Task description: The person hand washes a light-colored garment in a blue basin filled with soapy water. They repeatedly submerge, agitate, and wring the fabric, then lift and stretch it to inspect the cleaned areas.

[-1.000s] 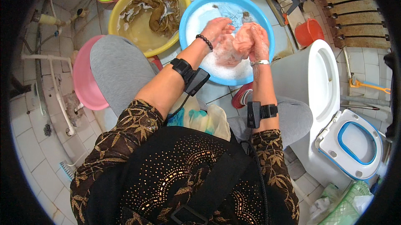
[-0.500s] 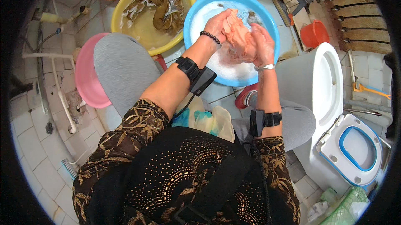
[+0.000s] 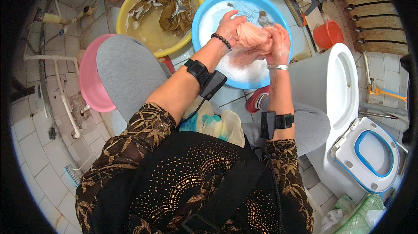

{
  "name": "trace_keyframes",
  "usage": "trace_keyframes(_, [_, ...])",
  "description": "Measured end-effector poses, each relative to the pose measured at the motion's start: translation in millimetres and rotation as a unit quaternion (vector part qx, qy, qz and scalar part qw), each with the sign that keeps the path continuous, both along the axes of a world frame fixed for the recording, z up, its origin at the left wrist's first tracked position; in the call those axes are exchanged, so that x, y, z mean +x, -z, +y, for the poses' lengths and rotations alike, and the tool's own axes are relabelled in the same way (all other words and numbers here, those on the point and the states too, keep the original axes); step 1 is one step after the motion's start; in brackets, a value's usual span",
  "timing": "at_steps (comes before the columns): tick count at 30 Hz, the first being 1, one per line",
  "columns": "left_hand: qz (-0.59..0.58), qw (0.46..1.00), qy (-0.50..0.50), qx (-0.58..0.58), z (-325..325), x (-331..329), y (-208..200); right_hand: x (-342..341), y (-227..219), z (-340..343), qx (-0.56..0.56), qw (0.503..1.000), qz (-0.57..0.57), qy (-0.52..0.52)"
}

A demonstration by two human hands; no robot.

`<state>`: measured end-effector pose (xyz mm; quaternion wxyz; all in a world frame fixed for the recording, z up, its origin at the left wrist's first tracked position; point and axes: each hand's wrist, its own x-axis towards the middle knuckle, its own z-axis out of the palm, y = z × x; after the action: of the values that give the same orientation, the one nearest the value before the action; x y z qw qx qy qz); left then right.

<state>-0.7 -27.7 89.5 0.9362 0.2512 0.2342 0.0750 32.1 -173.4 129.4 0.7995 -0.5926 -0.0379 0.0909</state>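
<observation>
Clearly gripping one soaked pale pink cloth (image 3: 254,38) between left hand (image 3: 229,27) and right hand (image 3: 278,42), both closed tight on it, above round blue plastic basin (image 3: 198,29) of foamy water. Could slip from soapy fingers, maybe splashing past basin rim below.

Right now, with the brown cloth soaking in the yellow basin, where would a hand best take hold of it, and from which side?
Probably from above, at the raised fold of the brown cloth near the yellow basin far rim. There it bunches up out of the murky water, so fingers could pinch a ridge; the rest lies flat and sunk. Both the left hand and right hand are busy with the pink cloth.
</observation>
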Motion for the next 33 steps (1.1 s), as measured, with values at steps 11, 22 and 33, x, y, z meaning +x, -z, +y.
trace_keyframes(11, [-0.070,0.969,0.152,0.180,-67.2,-2.9,76.9,-30.7,9.1,24.2,-0.360,0.924,-0.061,0.110])
trace_keyframes(22, [0.039,0.576,0.321,0.751,-42.3,-20.7,9.8,-20.5,29.2,22.8,-0.427,0.897,-0.112,0.015])
trace_keyframes(33, [0.021,0.984,0.159,0.074,-44.5,-13.2,57.0,-26.3,26.6,21.8,-0.480,0.871,-0.091,-0.047])
